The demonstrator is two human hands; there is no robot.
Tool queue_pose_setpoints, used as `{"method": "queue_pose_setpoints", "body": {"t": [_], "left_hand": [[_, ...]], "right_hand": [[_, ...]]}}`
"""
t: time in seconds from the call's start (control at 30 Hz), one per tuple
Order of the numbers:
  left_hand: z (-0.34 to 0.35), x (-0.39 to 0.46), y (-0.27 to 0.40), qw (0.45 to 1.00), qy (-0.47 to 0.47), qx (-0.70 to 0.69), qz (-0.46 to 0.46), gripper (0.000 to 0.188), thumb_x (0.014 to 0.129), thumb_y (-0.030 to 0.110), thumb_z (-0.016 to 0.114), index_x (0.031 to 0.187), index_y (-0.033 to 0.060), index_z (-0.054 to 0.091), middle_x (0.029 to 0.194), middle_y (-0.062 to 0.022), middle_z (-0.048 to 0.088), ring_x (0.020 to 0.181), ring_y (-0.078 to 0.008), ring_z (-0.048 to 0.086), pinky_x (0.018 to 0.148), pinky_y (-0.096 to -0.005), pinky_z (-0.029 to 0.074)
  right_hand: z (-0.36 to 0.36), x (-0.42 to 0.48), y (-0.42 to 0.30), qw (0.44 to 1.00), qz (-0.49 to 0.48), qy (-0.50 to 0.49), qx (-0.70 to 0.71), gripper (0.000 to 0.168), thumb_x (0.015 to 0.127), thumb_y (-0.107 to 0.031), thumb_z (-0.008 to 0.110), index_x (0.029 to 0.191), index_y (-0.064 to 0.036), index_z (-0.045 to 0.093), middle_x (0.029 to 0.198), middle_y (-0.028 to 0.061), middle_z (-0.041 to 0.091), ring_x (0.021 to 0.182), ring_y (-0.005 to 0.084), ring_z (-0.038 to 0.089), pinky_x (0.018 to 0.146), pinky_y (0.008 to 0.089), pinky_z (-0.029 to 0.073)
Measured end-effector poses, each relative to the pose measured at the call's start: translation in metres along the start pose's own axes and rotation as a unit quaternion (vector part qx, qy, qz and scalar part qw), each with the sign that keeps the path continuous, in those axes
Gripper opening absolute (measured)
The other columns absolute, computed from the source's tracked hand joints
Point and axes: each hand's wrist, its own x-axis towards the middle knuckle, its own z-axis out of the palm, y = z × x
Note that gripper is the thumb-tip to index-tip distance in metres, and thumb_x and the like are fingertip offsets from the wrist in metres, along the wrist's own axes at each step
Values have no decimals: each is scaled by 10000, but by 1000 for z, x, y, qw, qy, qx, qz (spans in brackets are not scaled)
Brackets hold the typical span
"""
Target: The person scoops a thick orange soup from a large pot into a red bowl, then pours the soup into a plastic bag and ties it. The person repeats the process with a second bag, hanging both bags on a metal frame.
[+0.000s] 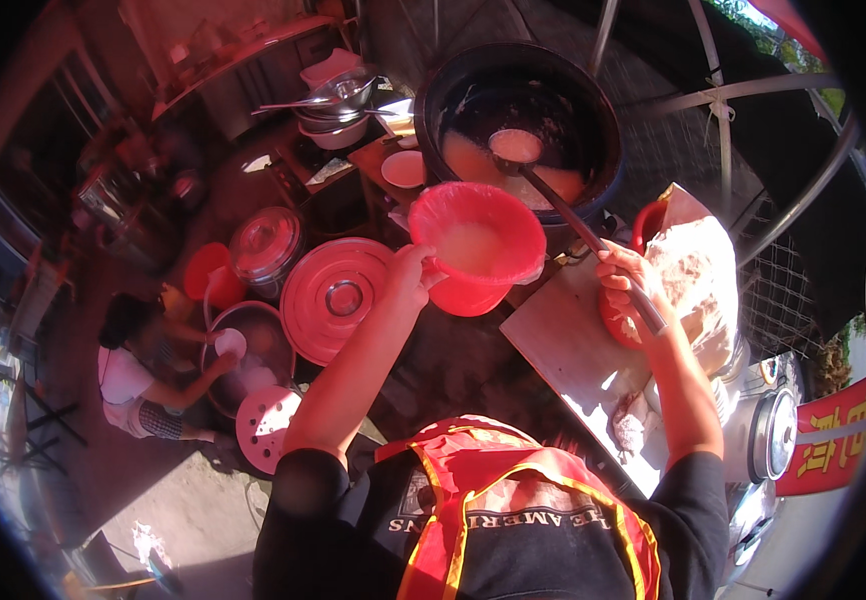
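My left hand grips the rim of a red plastic bucket, which is lined with a clear plastic bag and holds a pale liquid. My right hand is closed around the long handle of a ladle. The ladle's bowl, full of pale liquid, is over a large dark pot. Cloudy liquid lies in the bottom of that pot. The bucket is held just in front of the pot's near rim.
A co-worker crouches at the left, holding a white dish over a metal basin. Nearby are a large round lid, a lidded pot and stacked bowls. A board-topped table and a white sack are right; metal poles rise behind.
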Motion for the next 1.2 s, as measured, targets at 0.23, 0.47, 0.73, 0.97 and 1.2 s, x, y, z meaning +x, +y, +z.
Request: {"method": "queue_pose_setpoints", "body": {"t": [0.23, 0.47, 0.73, 0.97, 1.2], "left_hand": [[4, -6, 1, 1000, 9, -19, 3, 34, 753, 71, 594, 761, 74, 561, 715, -40, 578, 664, -158, 564, 646, -373, 533], [6, -11, 1, 1000, 10, -6, 8, 28, 758, 70, 585, 746, 74, 561, 672, -31, 551, 621, -149, 541, 616, -367, 533], [-1, -3, -7, 1000, -5, -7, 20, 29, 758, 61, 585, 765, 75, 560, 721, -33, 567, 664, -163, 560, 612, -373, 534], [-2, -6, -6, 999, -2, -20, 27, 42, 758, 51, 585, 785, 74, 560, 773, -42, 581, 728, -181, 579, 621, -370, 538], [-3, 0, -9, 1000, -7, -8, 11, 62, 753, 47, 589, 800, 77, 561, 767, -41, 580, 728, -181, 580, 620, -364, 535]], "right_hand": [[46, -78, -27, 997, -34, 58, -46, 232, 871, -35, 456, 1102, -51, 447, 590, -29, 386, 338, 19, 375, 250, 168, 275], [78, -153, -13, 995, 18, 5, 93, 456, 853, -1, 395, 1296, 50, 296, 565, 21, 342, 312, 74, 389, 228, 220, 309], [119, -162, -1, 961, 110, 124, -221, 585, 778, 12, 502, 1336, -30, 333, 559, 35, 428, 373, 81, 414, 339, 198, 326], [116, -173, 21, 665, -9, 115, -738, 665, 717, -5, 514, 1351, -61, 320, 641, 135, 569, 511, 214, 574, 528, 318, 458], [82, -176, 39, 625, -88, 121, -766, 661, 716, 29, 504, 1344, -109, 349, 681, 139, 549, 566, 241, 572, 554, 332, 454]]}}
